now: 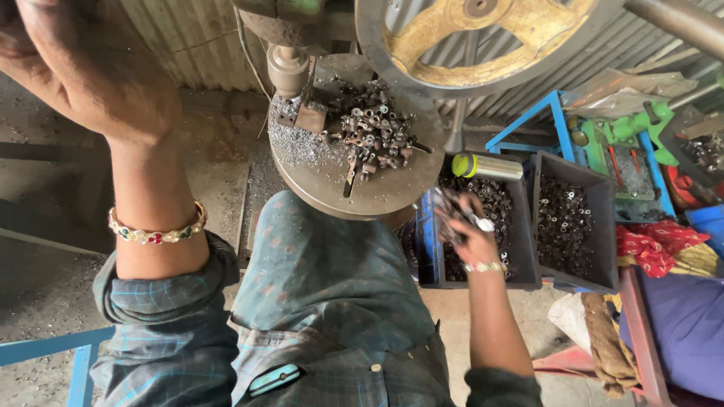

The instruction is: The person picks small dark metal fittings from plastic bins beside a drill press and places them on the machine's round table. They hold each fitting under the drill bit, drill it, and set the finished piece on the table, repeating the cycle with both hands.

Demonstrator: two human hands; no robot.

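My left hand [83, 71] is raised at the upper left, close to the camera; its fingers run out of frame, so what it holds is hidden. A beaded bracelet [157, 232] circles that wrist. My right hand [469, 226] hovers over a dark bin of small metal parts [520, 256] and is closed on a handful of those dark parts. A round metal press table [332, 181] stands ahead of my knee, carrying a heap of small metal parts [373, 132] and shavings beside the press spindle [288, 69].
A large handwheel [483, 38] hangs over the table at the top. A second grey bin of parts [603, 226] stands to the right, with a yellow-capped cylinder [486, 166] on the bins. Blue frame, green machine, red cloth and rags lie at the right.
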